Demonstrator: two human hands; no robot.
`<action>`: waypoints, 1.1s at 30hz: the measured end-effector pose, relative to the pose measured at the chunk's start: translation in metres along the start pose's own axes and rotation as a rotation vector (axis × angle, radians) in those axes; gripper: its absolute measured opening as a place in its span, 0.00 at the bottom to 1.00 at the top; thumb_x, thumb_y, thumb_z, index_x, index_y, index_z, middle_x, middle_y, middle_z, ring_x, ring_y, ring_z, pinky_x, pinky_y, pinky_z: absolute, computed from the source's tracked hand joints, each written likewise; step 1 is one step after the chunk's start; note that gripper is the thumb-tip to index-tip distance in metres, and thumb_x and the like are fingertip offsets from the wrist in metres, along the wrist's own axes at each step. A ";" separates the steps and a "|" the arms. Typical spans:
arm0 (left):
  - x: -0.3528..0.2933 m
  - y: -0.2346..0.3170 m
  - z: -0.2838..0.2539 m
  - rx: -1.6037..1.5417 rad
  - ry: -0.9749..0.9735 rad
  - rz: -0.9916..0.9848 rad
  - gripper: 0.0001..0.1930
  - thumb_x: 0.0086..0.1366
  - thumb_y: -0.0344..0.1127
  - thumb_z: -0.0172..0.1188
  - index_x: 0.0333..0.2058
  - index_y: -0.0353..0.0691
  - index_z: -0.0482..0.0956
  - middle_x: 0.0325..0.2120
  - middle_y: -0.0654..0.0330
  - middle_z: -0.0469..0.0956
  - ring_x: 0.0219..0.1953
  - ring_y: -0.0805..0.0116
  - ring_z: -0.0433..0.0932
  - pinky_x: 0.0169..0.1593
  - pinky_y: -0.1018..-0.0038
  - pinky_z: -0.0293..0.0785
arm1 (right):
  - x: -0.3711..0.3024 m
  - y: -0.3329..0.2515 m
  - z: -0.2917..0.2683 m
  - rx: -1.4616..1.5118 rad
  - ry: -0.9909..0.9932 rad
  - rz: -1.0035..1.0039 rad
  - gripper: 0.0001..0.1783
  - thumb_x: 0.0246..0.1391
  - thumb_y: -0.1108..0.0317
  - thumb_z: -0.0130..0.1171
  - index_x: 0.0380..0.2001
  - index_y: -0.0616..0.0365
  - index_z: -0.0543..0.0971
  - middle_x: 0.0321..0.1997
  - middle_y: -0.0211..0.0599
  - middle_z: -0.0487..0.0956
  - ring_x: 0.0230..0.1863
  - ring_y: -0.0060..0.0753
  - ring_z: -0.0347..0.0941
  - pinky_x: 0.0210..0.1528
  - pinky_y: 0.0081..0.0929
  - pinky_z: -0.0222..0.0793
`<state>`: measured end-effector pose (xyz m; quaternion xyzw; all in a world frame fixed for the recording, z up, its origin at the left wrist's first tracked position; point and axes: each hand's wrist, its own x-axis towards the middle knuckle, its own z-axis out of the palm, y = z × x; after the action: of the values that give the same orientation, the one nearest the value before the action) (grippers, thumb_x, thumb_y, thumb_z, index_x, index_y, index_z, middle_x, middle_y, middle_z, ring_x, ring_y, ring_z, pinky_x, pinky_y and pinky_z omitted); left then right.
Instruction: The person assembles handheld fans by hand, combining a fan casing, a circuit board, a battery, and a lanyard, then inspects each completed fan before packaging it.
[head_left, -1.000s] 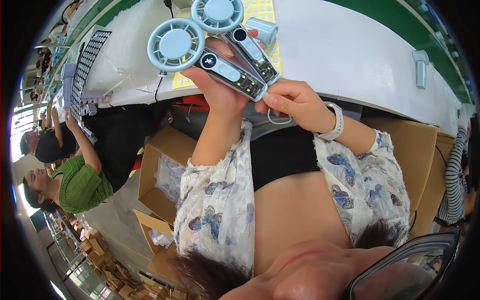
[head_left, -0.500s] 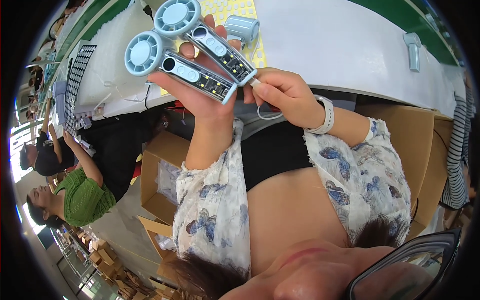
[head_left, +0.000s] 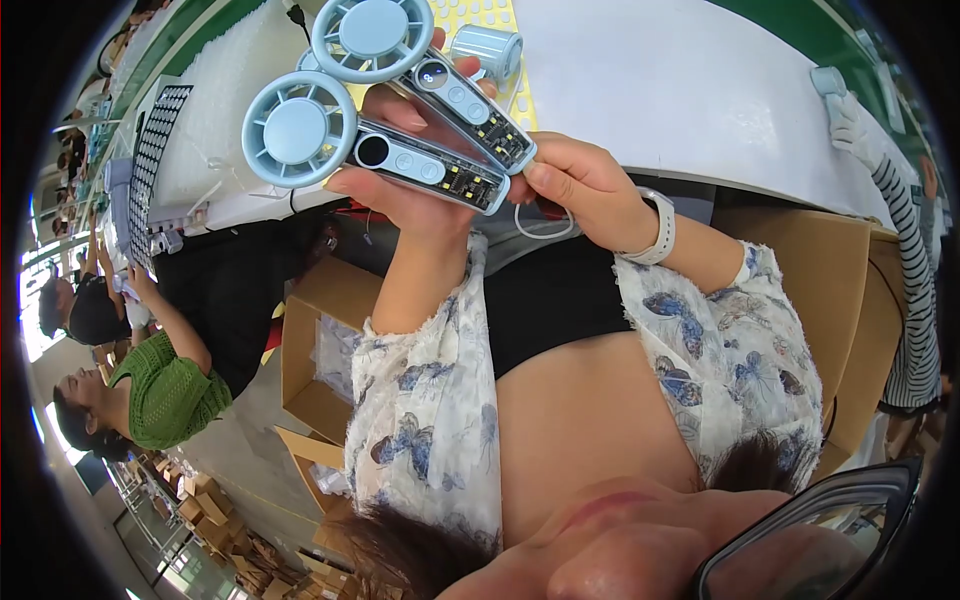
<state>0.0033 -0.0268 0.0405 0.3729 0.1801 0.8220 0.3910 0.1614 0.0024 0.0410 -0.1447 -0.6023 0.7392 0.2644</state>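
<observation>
My left hand (head_left: 412,205) is closed around two light blue handheld fans with clear handles, fanned out side by side. The upper fan (head_left: 375,30) shows a lit mark on its small round display, while the lower fan's (head_left: 297,132) display is dark. At the foot of the upper handle, my right hand (head_left: 575,185) pinches the plug of a white cable (head_left: 545,234); my fingers cover the plug, so I cannot tell how far it sits in. Behind the fans, another light blue fan (head_left: 487,52) lies on a yellow sheet (head_left: 525,105).
The white table (head_left: 660,80) stretches off to the right, where a co-worker's gloved hand (head_left: 855,130) touches a light blue fan (head_left: 827,82). Clear plastic bags (head_left: 215,100) are piled left. Cardboard boxes (head_left: 330,290) stand below. A person in green (head_left: 175,395) works at left.
Both fans have tilted and shifted slightly right and down at the handles. The upper fan's display has lit up. At far right, a gloved hand has reached the fan there.
</observation>
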 end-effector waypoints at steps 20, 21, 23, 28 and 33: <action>-0.012 -0.004 0.010 0.009 -0.112 -0.342 0.32 0.53 0.64 0.60 0.46 0.43 0.70 0.55 0.47 0.65 0.57 0.51 0.66 0.55 0.56 0.69 | 0.023 -0.004 -0.051 0.031 0.314 -0.314 0.25 0.56 0.70 0.54 0.56 0.64 0.65 0.50 0.43 0.73 0.54 0.31 0.68 0.56 0.25 0.63; -0.014 -0.006 0.011 0.024 -0.130 -0.409 0.31 0.51 0.64 0.62 0.43 0.44 0.72 0.56 0.45 0.64 0.58 0.49 0.65 0.55 0.55 0.68 | 0.020 -0.006 -0.037 0.030 0.323 -0.313 0.25 0.56 0.70 0.54 0.56 0.64 0.65 0.50 0.43 0.73 0.54 0.31 0.68 0.56 0.25 0.63; -0.014 -0.010 -0.001 0.099 -0.210 -0.454 0.33 0.53 0.63 0.60 0.46 0.41 0.69 0.54 0.47 0.66 0.56 0.51 0.67 0.55 0.57 0.69 | 0.013 -0.008 -0.024 0.409 0.139 0.017 0.24 0.55 0.66 0.58 0.52 0.61 0.66 0.38 0.35 0.75 0.40 0.22 0.72 0.44 0.23 0.70; -0.004 -0.002 -0.006 0.277 -0.180 -0.475 0.35 0.59 0.57 0.58 0.54 0.34 0.61 0.43 0.50 0.73 0.48 0.59 0.74 0.51 0.63 0.71 | -0.003 -0.014 -0.077 0.066 -0.051 0.314 0.26 0.56 0.62 0.57 0.54 0.61 0.63 0.40 0.37 0.74 0.38 0.25 0.74 0.41 0.23 0.72; -0.005 -0.008 -0.014 -0.104 0.044 -0.623 0.29 0.62 0.48 0.56 0.54 0.34 0.60 0.34 0.53 0.72 0.38 0.62 0.75 0.43 0.65 0.74 | -0.006 -0.002 -0.078 0.199 0.172 0.142 0.29 0.58 0.60 0.52 0.59 0.62 0.60 0.46 0.41 0.74 0.40 0.31 0.74 0.45 0.29 0.73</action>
<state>-0.0009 -0.0258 0.0244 0.2614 0.2518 0.6786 0.6385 0.2086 0.0624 0.0241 -0.2229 -0.4896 0.7967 0.2753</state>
